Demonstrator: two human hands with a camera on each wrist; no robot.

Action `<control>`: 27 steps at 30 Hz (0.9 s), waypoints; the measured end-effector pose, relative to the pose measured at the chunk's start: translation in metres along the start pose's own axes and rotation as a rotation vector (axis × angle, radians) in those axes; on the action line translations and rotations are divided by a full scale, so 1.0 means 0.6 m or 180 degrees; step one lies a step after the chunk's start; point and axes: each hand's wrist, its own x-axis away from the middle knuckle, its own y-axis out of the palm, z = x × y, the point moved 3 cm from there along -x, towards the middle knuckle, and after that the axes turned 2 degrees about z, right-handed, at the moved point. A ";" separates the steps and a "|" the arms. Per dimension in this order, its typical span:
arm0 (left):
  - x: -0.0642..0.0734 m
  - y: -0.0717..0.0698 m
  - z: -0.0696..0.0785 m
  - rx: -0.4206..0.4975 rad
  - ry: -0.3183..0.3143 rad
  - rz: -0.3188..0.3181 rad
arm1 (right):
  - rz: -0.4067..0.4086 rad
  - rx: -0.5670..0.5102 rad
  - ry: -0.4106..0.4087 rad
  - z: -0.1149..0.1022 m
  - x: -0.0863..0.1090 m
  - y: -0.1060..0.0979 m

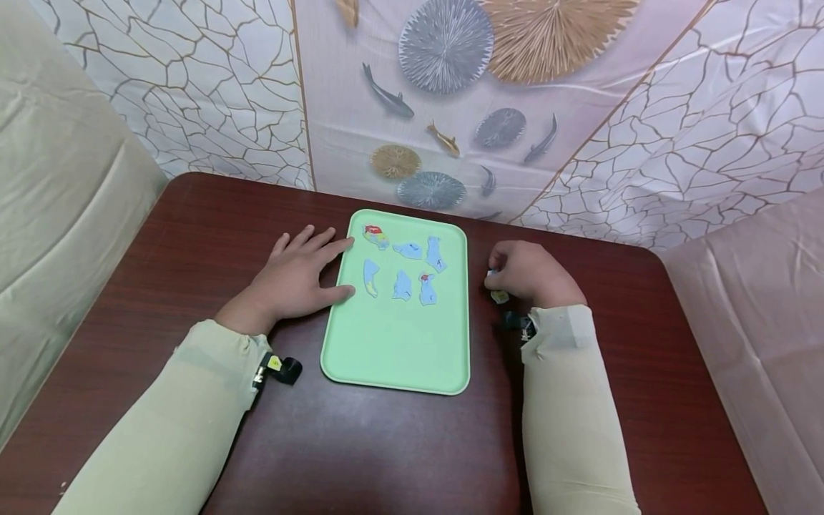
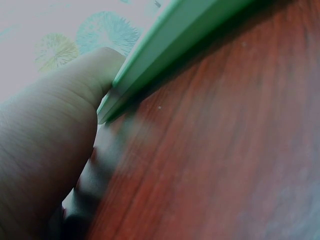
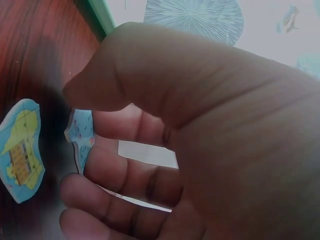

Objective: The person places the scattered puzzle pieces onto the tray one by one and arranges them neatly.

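Note:
A light green tray (image 1: 399, 347) lies on the table. Several flat puzzle pieces sit apart on its far half, mostly blue, one with red and yellow (image 1: 375, 236) at the upper left. My left hand (image 1: 295, 275) rests at the tray's left edge with its fingers spread, its thumb and index fingertip touching the rim. To the right of the tray, my right hand (image 1: 534, 273) pinches a blue puzzle piece (image 3: 82, 131) between thumb and fingers; they cover much of it. Beside that hand, a yellow and blue puzzle piece (image 3: 24, 150) lies on the table.
The dark reddish-brown table (image 1: 360, 450) stretches around the tray. Behind it hangs a patterned cloth (image 1: 335, 121) with fish and round shapes. Plain pale drapes (image 1: 64, 179) border both sides. A small black camera (image 1: 283, 368) is strapped at my left wrist.

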 end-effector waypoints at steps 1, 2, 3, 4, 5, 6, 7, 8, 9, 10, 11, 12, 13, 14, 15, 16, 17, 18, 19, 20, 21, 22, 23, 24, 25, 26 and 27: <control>0.000 0.000 0.000 0.0001 0.0001 0.0000 | 0.0002 0.0001 -0.0002 0.000 0.000 0.000; 0.000 0.000 0.001 0.0001 0.0002 -0.0001 | 0.0003 0.0002 -0.0003 0.000 0.000 -0.001; 0.000 0.000 0.001 0.0001 0.0005 -0.0001 | 0.0006 0.0007 -0.0007 -0.001 0.001 -0.002; 0.000 0.000 0.001 0.0002 0.0005 0.0000 | 0.0003 0.0008 -0.0005 -0.001 0.001 -0.002; 0.000 0.000 0.001 0.0002 0.0006 0.0000 | -0.0003 0.0003 0.0000 -0.002 0.002 -0.003; 0.000 0.000 0.001 0.0001 0.0008 0.0001 | -0.0014 -0.0006 0.0010 -0.003 0.002 -0.004; 0.000 0.000 0.001 0.0000 0.0009 0.0002 | -0.0020 -0.0016 0.0022 -0.004 0.003 -0.005; 0.000 0.000 0.001 0.0000 0.0008 0.0003 | -0.0031 -0.0027 0.0028 -0.005 0.004 -0.007; 0.000 0.000 0.001 0.0001 0.0008 0.0003 | -0.0035 -0.0040 0.0040 -0.006 0.005 -0.008; 0.000 0.000 0.001 0.0001 0.0008 0.0002 | -0.0034 -0.0050 0.0050 -0.008 0.006 -0.009; 0.000 0.000 0.001 0.0000 0.0008 0.0001 | -0.0026 -0.0057 0.0048 -0.010 0.007 -0.010; 0.000 0.000 0.000 -0.0002 0.0008 0.0001 | -0.0012 -0.0063 0.0041 -0.012 0.009 -0.012; 0.000 0.000 0.000 -0.0002 0.0008 0.0000 | 0.0004 -0.0065 0.0010 -0.015 0.010 -0.014; 0.000 0.000 0.000 -0.0004 0.0009 0.0000 | 0.0021 -0.0068 -0.0020 -0.018 0.012 -0.015; 0.000 0.000 0.000 -0.0006 0.0011 0.0001 | 0.0039 -0.0073 -0.0045 -0.021 0.014 -0.016; -0.001 0.000 -0.001 -0.0011 0.0012 0.0001 | 0.0052 -0.0083 -0.0074 -0.025 0.016 -0.017; -0.001 0.000 -0.001 -0.0013 0.0011 0.0000 | 0.0061 -0.0102 -0.0107 -0.029 0.017 -0.018; -0.001 0.000 -0.001 -0.0017 0.0010 0.0001 | 0.0066 -0.0127 -0.0130 -0.033 0.019 -0.019; -0.001 0.001 -0.001 -0.0019 0.0009 -0.0001 | 0.0074 -0.0139 -0.0166 -0.037 0.021 -0.020; -0.001 0.001 -0.002 -0.0021 0.0007 -0.0001 | 0.0090 -0.0155 -0.0180 -0.040 0.023 -0.021; -0.001 0.001 -0.002 -0.0021 0.0007 -0.0003 | 0.0102 -0.0167 -0.0210 -0.044 0.025 -0.021; -0.001 0.001 -0.002 -0.0021 0.0004 -0.0005 | 0.0117 -0.0179 -0.0233 -0.047 0.026 -0.022; -0.001 0.001 -0.002 -0.0020 0.0003 -0.0007 | 0.0132 -0.0180 -0.0264 -0.051 0.027 -0.022; -0.001 0.001 -0.002 -0.0019 0.0004 -0.0005 | 0.0149 -0.0175 -0.0290 -0.054 0.028 -0.023; -0.002 0.001 -0.001 -0.0017 0.0005 -0.0004 | 0.0167 -0.0161 -0.0320 -0.057 0.029 -0.022; -0.002 0.001 -0.001 -0.0015 0.0005 -0.0003 | 0.0169 -0.0165 -0.0336 -0.059 0.029 -0.022; -0.002 0.001 -0.001 -0.0015 0.0007 0.0000 | 0.0153 -0.0185 -0.0351 -0.062 0.030 -0.022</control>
